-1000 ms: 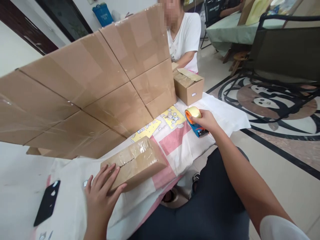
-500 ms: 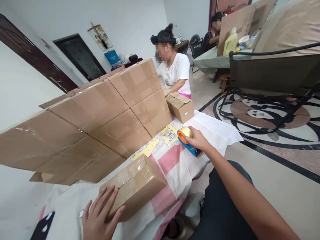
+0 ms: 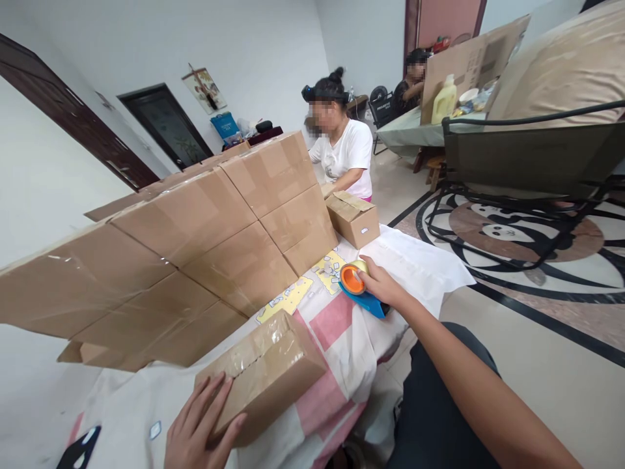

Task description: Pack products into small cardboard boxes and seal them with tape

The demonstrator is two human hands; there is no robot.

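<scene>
My left hand (image 3: 200, 420) lies on the near left end of a closed cardboard box (image 3: 263, 371), its fingers outstretched over the top and the thumb along the side. Clear tape glints over the seam of the box's top. Out to the right, my right hand (image 3: 383, 283) grips a blue tape dispenser (image 3: 367, 303) carrying a roll of tape (image 3: 352, 279) with an orange core. The dispenser hangs over the cloth-covered table (image 3: 336, 326), apart from the box.
Stacked cardboard boxes (image 3: 219, 254) form a wall along the table's far side. A smaller box (image 3: 354, 218) stands at the right end, near a co-worker in a white shirt (image 3: 349, 153). A dark phone-like object (image 3: 81, 449) lies front left. A folding chair (image 3: 532, 163) stands right.
My right hand has turned the tape dispenser, so its orange core faces me more, and brought it slightly left. My left hand stays on the box. The view has tilted up a little.
</scene>
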